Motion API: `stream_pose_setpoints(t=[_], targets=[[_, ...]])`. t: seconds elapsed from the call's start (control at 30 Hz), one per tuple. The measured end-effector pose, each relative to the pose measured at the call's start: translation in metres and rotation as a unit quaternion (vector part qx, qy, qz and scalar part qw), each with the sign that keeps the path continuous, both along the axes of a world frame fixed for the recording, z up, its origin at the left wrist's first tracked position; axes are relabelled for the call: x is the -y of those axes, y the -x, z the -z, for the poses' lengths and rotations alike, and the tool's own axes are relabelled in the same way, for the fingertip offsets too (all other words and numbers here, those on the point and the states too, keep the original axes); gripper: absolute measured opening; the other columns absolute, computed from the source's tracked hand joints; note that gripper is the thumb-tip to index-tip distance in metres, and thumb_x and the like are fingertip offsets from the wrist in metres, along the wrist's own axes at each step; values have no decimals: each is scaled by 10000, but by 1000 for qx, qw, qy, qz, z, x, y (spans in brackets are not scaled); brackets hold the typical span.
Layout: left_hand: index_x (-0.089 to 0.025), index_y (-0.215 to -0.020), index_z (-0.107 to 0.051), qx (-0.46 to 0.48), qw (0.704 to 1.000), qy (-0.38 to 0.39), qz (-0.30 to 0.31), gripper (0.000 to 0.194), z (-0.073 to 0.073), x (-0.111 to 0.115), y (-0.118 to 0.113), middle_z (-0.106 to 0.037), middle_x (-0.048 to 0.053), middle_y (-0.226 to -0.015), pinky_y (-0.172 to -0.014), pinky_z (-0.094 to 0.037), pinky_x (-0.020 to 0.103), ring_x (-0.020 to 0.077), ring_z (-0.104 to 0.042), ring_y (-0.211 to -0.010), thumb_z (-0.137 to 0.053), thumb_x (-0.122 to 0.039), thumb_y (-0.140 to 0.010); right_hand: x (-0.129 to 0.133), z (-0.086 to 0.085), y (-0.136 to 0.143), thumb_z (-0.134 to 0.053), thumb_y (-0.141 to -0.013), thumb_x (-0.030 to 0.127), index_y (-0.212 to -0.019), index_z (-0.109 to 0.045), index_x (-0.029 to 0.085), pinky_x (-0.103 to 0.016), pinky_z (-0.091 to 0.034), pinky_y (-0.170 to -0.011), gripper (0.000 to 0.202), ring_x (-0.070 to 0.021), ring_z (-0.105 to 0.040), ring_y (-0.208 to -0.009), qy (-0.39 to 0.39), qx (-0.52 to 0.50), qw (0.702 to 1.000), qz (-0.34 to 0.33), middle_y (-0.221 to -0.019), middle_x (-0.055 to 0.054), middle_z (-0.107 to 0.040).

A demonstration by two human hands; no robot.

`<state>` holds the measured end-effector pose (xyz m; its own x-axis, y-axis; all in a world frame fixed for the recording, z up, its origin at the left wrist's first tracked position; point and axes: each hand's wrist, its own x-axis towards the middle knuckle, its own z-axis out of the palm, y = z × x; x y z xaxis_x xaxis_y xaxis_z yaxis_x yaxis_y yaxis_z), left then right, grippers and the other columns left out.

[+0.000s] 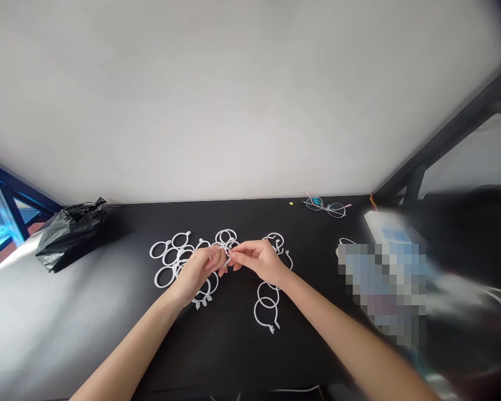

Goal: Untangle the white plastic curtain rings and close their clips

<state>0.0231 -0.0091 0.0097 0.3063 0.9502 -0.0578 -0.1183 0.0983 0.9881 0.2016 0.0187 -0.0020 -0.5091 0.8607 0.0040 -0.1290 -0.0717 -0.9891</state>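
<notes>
At the middle of the black table, my left hand (197, 270) and my right hand (264, 260) meet with fingers pinched on one white plastic snap ring (227, 259). Fingers cover much of that ring, so whether its clasp is fastened cannot be seen. Around and under my left hand lies a cluster of similar white rings (165, 277), overlapping each other; several look closed. Beside my right hand and partly behind its wrist is another group of rings (266, 312), with some ends visibly apart.
A black plastic bag (70, 231) rests at the table's far left. Near the wall lie eyeglasses (325, 207) and a small yellow bit (291, 203). On the right are a white box (386, 225), blurred out items and cables. Metal frame bars (413, 184) flank the table.
</notes>
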Motion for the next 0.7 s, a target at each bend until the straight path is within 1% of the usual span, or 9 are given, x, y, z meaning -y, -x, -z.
stream_pose_setpoints(t=[0.1,0.27,0.47,0.7], targets=[[-220,-512,-254,0,1000,14,-8,471,-1,0,0,-277,-30,-519,-627,-448,333,141,-356,-533,-409,-409,-914,2,1,1,-707,-787,412,-847,-727,139,-322,-577,-695,279,-156,-666,-675,-10,7,1000,-12,-751,-52,-709],[-222,-509,-223,-27,999,44,-10,487,-1,-2,1,-216,-51,-492,-650,-439,330,123,-267,-489,-387,-441,-912,5,5,2,-656,-833,429,-860,-711,144,-331,-575,-724,291,-158,-670,-697,-35,25,999,-32,-776,-51,-701],[-215,-502,-250,22,997,69,-9,485,2,-2,3,-218,-58,-478,-643,-415,309,119,-249,-485,-418,-397,-919,6,8,3,-656,-837,413,-887,-703,148,-321,-573,-728,274,-164,-679,-716,-35,19,999,-37,-783,-48,-702],[-209,-523,-299,71,994,89,4,462,7,-3,4,-232,-60,-481,-638,-379,286,122,-225,-497,-408,-357,-947,6,9,5,-642,-848,410,-877,-695,143,-319,-570,-726,274,-156,-670,-703,-38,6,999,-33,-773,-43,-694]])
